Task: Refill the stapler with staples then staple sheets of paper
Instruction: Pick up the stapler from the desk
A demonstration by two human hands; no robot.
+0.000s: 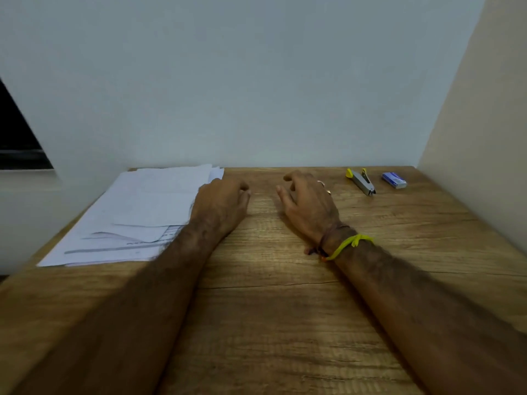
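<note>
While the wooden counter (271, 309) fills the view, a loose stack of paper sheets (137, 212) lies at ten o'clock. The left hand (222, 203) rests at the stack's edge, its grip curled, holding nothing. The right hand (309, 206) rests with an empty, half-open grip. At one o'clock lie the stapler (362, 181) and, just beside it, the staple box (394, 180).

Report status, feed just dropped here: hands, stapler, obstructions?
Left hand and right hand empty on table. Stapler, staple box untouched far right; papers left. Path clear.
</note>
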